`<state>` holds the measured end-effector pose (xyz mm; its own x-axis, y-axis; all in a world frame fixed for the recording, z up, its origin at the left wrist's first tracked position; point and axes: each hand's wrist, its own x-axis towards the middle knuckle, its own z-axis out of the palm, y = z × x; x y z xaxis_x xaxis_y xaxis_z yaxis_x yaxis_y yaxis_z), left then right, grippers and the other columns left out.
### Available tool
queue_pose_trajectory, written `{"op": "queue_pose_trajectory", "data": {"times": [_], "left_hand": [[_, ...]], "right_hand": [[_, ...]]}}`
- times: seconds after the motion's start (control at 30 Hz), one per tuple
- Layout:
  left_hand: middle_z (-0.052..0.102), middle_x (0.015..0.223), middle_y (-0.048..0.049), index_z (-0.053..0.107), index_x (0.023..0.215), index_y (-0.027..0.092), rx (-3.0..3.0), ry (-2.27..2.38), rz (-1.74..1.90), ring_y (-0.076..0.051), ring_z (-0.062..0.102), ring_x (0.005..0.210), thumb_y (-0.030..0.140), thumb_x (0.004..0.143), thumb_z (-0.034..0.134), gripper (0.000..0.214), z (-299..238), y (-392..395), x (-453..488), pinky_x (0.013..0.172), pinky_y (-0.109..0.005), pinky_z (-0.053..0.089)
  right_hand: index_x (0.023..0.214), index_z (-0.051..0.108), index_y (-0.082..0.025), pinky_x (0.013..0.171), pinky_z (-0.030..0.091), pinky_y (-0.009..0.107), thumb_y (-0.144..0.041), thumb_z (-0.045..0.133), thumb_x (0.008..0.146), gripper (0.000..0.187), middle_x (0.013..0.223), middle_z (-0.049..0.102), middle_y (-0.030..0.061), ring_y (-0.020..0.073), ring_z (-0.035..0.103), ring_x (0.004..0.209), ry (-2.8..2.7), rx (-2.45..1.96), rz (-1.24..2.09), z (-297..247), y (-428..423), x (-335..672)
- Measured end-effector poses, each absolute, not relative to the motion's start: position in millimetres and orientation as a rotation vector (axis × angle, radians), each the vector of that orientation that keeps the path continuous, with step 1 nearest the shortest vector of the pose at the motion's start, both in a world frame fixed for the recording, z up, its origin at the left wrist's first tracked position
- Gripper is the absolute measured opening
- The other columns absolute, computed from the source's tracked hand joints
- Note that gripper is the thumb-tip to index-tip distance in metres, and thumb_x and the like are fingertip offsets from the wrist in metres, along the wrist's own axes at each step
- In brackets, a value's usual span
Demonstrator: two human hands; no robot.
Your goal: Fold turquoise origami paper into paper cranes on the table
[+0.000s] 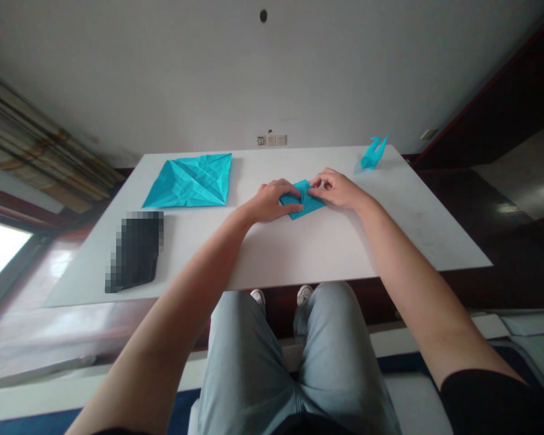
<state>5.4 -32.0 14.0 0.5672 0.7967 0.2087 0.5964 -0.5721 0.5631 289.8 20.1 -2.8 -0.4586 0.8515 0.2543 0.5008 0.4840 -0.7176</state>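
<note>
Tbl [299, 254] free btw arms [185, 308], hands [269, 202] block beyond

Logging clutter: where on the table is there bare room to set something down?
Bare: the table between left arm and right arm, in front of the folded paper; behind that paper, between sheet and crane; right of the right arm, nearer than the crane. Crowded: left side, sheet and dark item; middle, left hand and right hand on the paper.

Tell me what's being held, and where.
The folded blue paper: left hand on its left side, right hand at its upper right edge.
</note>
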Motion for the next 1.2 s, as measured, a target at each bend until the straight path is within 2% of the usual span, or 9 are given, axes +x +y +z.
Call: {"op": "queue_pose_trajectory", "data": {"times": [0.07, 0.23, 0.4, 0.6, 0.7, 0.8, 0.93, 1.07, 1.2], "left_hand": [[0.083, 0.140, -0.0081, 0.083, 0.123, 0.030, 2.368, 1.179, 0.625, -0.033, 0.073, 0.139, 0.050, 0.101, 0.079, 0.030, 13.6, -34.4, 8.9, 0.125, -0.050, 0.050], [0.077, 0.143, -0.0122, 0.074, 0.133, 0.026, 2.358, 1.343, 0.585, -0.038, 0.069, 0.139, 0.049, 0.093, 0.090, 0.048, 14.6, -40.7, 15.5, 0.123, -0.054, 0.047], [0.072, 0.145, -0.0148, 0.081, 0.127, 0.026, 2.404, 1.372, 0.586, -0.040, 0.064, 0.142, 0.052, 0.097, 0.088, 0.040, 13.4, -44.7, 21.7, 0.124, -0.057, 0.045], [0.066, 0.154, -0.0200, 0.075, 0.142, 0.023, 2.340, 1.580, 0.605, -0.045, 0.059, 0.147, 0.063, 0.095, 0.090, 0.063, 11.7, -44.4, 17.6, 0.128, -0.060, 0.045], [0.070, 0.150, -0.0189, 0.070, 0.144, 0.023, 2.261, 1.688, 0.616, -0.044, 0.064, 0.144, 0.064, 0.094, 0.090, 0.068, 14.7, -40.8, 8.5, 0.127, -0.061, 0.045], [0.080, 0.133, -0.0127, 0.071, 0.138, 0.024, 2.184, 1.655, 0.645, -0.036, 0.075, 0.128, 0.055, 0.098, 0.086, 0.053, 17.7, -34.2, 0.1, 0.123, -0.057, 0.049], [0.085, 0.125, -0.0112, 0.076, 0.129, 0.022, 2.010, 1.558, 0.758, -0.027, 0.080, 0.109, 0.043, 0.100, 0.082, 0.037, 19.6, -25.0, -5.1, 0.104, -0.043, 0.062], [0.087, 0.120, -0.0106, 0.079, 0.129, 0.020, 1.915, 1.406, 0.852, -0.023, 0.081, 0.103, 0.036, 0.102, 0.077, 0.031, 19.6, -21.7, -4.4, 0.092, -0.035, 0.063], [0.087, 0.118, -0.0098, 0.077, 0.140, 0.020, 1.973, 1.261, 0.844, -0.020, 0.080, 0.097, 0.031, 0.104, 0.070, 0.038, 18.7, -24.9, -0.5, 0.087, -0.032, 0.063]], "right_hand": [[0.091, 0.079, -0.024, 0.083, 0.052, 0.040, -0.056, 0.092, 0.089, 0.035, 0.104, 0.066, 0.0062, 0.0198, 0.054, 0.079, -2.165, -1.135, 0.716, -5.0, 19.1, 289.0], [0.094, 0.076, -0.025, 0.086, 0.053, 0.041, -0.040, 0.089, 0.089, 0.020, 0.106, 0.070, 0.0076, 0.0242, 0.059, 0.087, -2.159, -1.156, 0.619, -4.5, 16.4, 283.8], [0.098, 0.081, -0.025, 0.092, 0.052, 0.043, -0.033, 0.082, 0.092, 0.010, 0.106, 0.072, 0.0082, 0.0258, 0.061, 0.089, -2.186, -1.049, 0.568, 1.3, 11.6, 279.5], [0.117, 0.093, -0.026, 0.093, 0.055, 0.044, -0.048, 0.089, 0.092, 0.033, 0.108, 0.071, 0.0086, 0.0256, 0.062, 0.089, -2.308, -1.037, 0.687, 2.4, 4.1, 278.7], [0.123, 0.094, -0.028, 0.098, 0.059, 0.048, -0.056, 0.092, 0.091, 0.042, 0.117, 0.072, 0.0109, 0.0288, 0.066, 0.097, -2.308, -1.059, 0.707, 0.1, 6.9, 281.9], [0.125, 0.094, -0.030, 0.107, 0.060, 0.053, -0.057, 0.092, 0.093, 0.042, 0.129, 0.074, 0.0129, 0.0336, 0.070, 0.110, -2.326, -1.043, 0.710, -2.9, 12.2, 285.2], [0.124, 0.095, -0.032, 0.124, 0.052, 0.061, -0.053, 0.088, 0.097, 0.035, 0.138, 0.077, 0.0128, 0.0393, 0.068, 0.131, -2.396, -0.967, 0.645, -4.0, 16.9, 286.5], [0.124, 0.095, -0.034, 0.131, 0.044, 0.067, -0.053, 0.087, 0.099, 0.033, 0.137, 0.081, 0.0121, 0.0412, 0.068, 0.135, -2.420, -0.961, 0.624, -2.3, 17.6, 285.7], [0.123, 0.095, -0.036, 0.131, 0.043, 0.068, -0.051, 0.087, 0.098, 0.030, 0.139, 0.081, 0.0114, 0.0419, 0.068, 0.137, -2.425, -0.951, 0.661, -1.6, 17.3, 284.8]]}}
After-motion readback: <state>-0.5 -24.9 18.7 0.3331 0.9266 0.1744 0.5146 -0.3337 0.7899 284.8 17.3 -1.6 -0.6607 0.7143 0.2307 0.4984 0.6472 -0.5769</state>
